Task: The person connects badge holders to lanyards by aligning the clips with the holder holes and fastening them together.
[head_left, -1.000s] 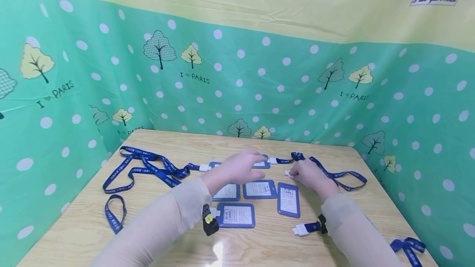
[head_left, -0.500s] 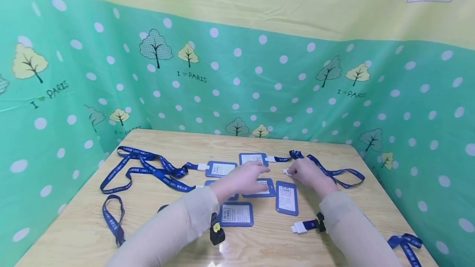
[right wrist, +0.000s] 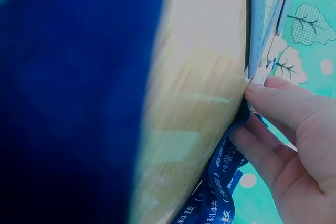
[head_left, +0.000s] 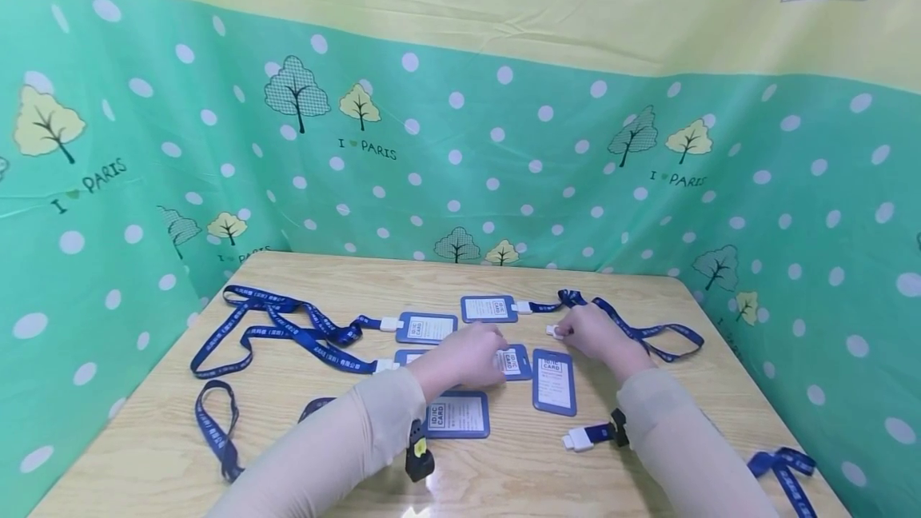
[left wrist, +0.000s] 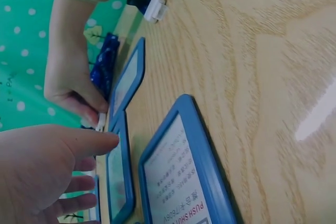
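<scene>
My left hand (head_left: 468,356) hovers over a blue ID badge holder (head_left: 516,363) in the middle of the table, covering part of it. In the left wrist view its thumb overlaps that holder's edge, and the other fingers extend loosely beside it. My right hand (head_left: 596,332) pinches the white plastic clip (head_left: 553,331) of a blue lanyard between thumb and fingers. The right wrist view has this lanyard strap (right wrist: 214,182) trailing below the fingers. Between the hands and nearer to me, another badge holder (head_left: 554,382) lies lengthwise, apart from any clip.
Two holders with lanyards clipped on lie at the back, one left (head_left: 426,328) and one right (head_left: 488,309). Another holder (head_left: 457,415) lies nearer me. A loose white clip (head_left: 578,440) is by the right wrist. Tangled lanyard straps (head_left: 288,330) cover the table's left side.
My left hand has lowered and come nearer to me, onto the middle badge holder, uncovering the back holders. My right hand keeps its pinch on the lanyard clip, almost still.
</scene>
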A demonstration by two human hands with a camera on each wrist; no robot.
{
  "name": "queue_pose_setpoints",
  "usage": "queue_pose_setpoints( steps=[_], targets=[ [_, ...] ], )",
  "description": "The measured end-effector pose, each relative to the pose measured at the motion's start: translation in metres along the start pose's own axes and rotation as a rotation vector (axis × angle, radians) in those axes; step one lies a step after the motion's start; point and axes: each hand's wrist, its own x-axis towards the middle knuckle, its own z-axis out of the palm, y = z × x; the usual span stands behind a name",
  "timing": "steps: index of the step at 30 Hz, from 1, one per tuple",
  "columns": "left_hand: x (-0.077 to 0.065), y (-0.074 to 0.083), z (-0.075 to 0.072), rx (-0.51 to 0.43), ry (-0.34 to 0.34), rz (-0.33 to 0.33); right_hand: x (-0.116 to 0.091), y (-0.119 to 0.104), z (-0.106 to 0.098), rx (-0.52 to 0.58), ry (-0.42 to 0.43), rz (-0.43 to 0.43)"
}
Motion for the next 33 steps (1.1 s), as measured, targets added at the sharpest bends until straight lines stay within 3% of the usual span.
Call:
queue_pose_setpoints(
  steps=[4, 29, 33],
  targets=[
    [0.001, -0.002, 0.002, 0.044, 0.010, 0.029, 0.002, 0.000, -0.001, -0.001, -0.004, 0.004],
    [0.000, -0.006, 0.012, 0.069, -0.008, -0.014, 0.001, 0.001, 0.000, 0.002, -0.013, -0.006],
    [0.001, -0.006, 0.012, 0.095, -0.012, 0.007, 0.001, 0.002, -0.001, 0.002, -0.006, -0.012]
  ],
)
